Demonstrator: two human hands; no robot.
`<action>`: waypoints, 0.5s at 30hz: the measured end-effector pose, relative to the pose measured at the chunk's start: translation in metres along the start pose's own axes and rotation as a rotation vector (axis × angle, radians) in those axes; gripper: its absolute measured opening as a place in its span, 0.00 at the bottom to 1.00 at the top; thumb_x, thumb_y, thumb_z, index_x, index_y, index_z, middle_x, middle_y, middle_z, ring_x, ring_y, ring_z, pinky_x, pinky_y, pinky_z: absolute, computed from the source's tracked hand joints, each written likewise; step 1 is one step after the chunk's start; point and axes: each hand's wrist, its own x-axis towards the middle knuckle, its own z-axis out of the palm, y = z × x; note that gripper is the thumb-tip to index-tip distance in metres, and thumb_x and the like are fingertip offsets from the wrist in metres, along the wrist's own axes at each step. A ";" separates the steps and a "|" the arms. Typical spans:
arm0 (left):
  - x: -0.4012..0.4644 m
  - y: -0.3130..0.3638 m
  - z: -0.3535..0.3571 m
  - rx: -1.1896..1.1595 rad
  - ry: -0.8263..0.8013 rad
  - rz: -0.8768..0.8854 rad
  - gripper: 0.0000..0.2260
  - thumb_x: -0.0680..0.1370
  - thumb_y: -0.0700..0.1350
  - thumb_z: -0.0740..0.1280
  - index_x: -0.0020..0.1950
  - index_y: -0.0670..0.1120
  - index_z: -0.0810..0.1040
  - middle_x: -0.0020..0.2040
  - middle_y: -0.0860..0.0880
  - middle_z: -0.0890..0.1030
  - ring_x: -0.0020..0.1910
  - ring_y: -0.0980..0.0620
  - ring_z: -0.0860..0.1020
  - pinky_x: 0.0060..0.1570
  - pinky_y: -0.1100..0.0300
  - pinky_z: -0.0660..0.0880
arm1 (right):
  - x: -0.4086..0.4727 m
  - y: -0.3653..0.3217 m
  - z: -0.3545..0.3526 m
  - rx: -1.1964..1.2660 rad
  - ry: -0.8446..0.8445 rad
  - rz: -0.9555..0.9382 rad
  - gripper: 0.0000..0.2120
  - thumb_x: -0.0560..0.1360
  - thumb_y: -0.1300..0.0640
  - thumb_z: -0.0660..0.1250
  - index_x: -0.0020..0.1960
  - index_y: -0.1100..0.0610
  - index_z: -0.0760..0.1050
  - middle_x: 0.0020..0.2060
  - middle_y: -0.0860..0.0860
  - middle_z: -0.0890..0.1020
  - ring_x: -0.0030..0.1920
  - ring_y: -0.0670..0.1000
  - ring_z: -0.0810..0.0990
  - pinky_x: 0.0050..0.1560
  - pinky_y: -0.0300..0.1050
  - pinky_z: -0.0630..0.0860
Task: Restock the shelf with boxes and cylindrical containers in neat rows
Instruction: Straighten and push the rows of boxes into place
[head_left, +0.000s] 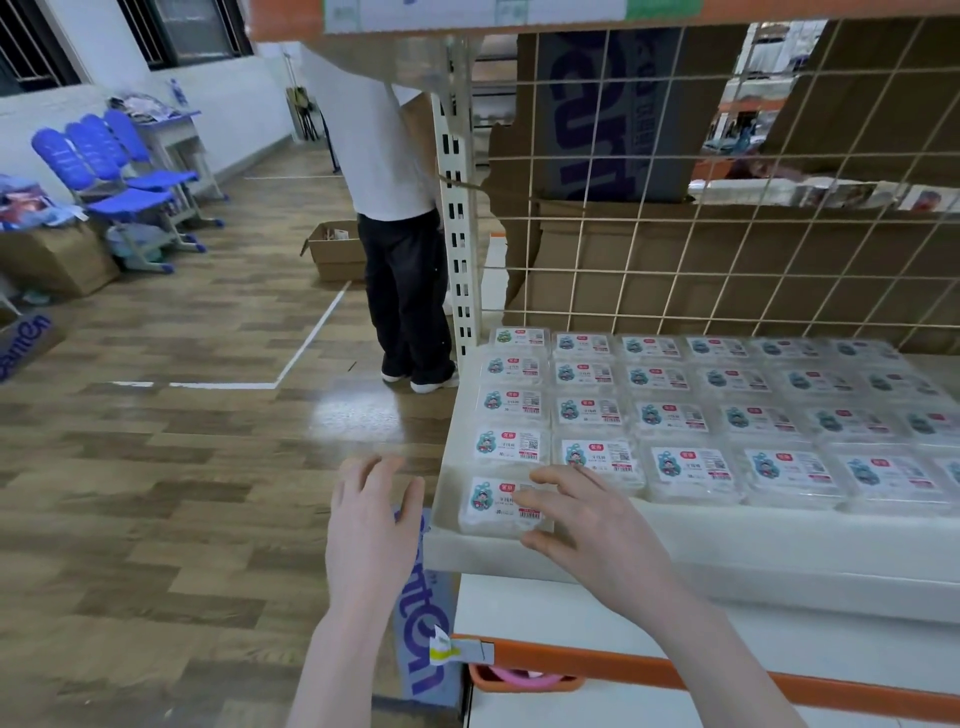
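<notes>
Right hand (587, 512) spread flat, fingers on the front-left box (501, 506) at the shelf (675, 545) corner; left hand (371, 506) open, hovering just beside the shelf edge, holding nothing. Clear flat boxes with white labels, packed in touching rows. Behind, wire grid (727, 208) backed by cardboard; person (400, 208) standing beside the upright.
</notes>
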 end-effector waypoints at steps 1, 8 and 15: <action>-0.002 0.001 0.000 -0.006 -0.007 0.006 0.15 0.78 0.46 0.64 0.65 0.46 0.75 0.65 0.48 0.72 0.65 0.47 0.68 0.59 0.55 0.67 | 0.000 -0.001 0.001 0.002 0.019 0.004 0.15 0.62 0.50 0.74 0.49 0.50 0.81 0.48 0.49 0.81 0.47 0.49 0.79 0.47 0.40 0.77; -0.014 0.008 -0.002 -0.031 0.000 0.053 0.15 0.78 0.46 0.63 0.65 0.47 0.75 0.64 0.50 0.73 0.64 0.49 0.67 0.55 0.60 0.65 | -0.010 -0.007 -0.002 -0.037 0.122 0.047 0.17 0.72 0.46 0.59 0.53 0.52 0.79 0.51 0.49 0.81 0.52 0.48 0.75 0.55 0.40 0.71; -0.026 0.010 -0.004 -0.067 0.018 0.055 0.14 0.78 0.45 0.63 0.64 0.46 0.75 0.64 0.49 0.73 0.64 0.48 0.68 0.56 0.56 0.67 | -0.041 0.008 -0.024 -0.111 0.231 0.232 0.15 0.73 0.52 0.60 0.52 0.57 0.80 0.46 0.51 0.81 0.48 0.50 0.75 0.50 0.41 0.70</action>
